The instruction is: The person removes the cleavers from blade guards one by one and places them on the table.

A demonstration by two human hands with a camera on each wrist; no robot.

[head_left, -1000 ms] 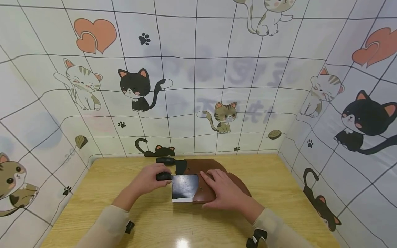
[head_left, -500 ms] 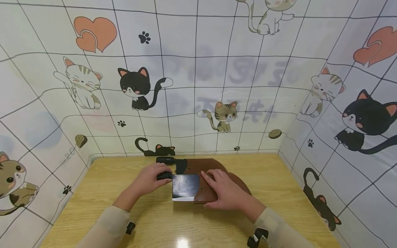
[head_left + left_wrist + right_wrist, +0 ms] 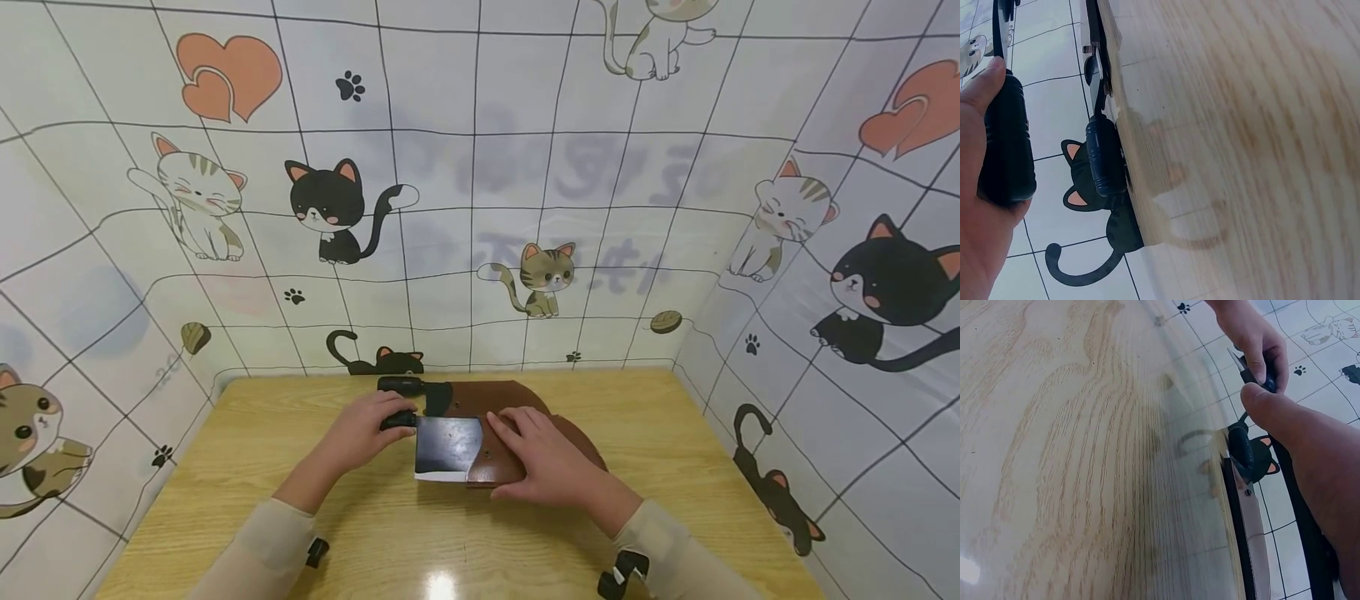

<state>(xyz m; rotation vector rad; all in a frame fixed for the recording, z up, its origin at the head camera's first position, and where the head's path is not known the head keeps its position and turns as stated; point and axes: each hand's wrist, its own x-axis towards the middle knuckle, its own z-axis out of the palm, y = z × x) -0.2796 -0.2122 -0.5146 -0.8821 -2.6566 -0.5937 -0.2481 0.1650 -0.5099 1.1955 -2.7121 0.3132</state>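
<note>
My left hand (image 3: 363, 433) grips the black ribbed handle (image 3: 1007, 144) of a cleaver, thumb along its front end in the left wrist view. The broad, shiny blade (image 3: 447, 450) is bare near the handle; its other end sits inside a brown leather sheath (image 3: 491, 462). Around that sheath my right hand (image 3: 547, 462) holds on, thumb on one face. Seen edge-on in both wrist views, the held cleaver is raised above the table. Just behind lies a second cleaver, its black handle (image 3: 400, 385) pointing left and its blade mostly covered by another brown sheath (image 3: 495, 398).
Both cleavers are over the far part of a wood-grain table (image 3: 352, 533). White cloth walls (image 3: 435, 308) printed with cats enclose its back and sides. Dark wrist mounts (image 3: 622, 575) sit at the sleeves.
Hands, cleaver and sheath keep nearly the same place and pose. The whole head view has shifted slightly upward in the frame.
</note>
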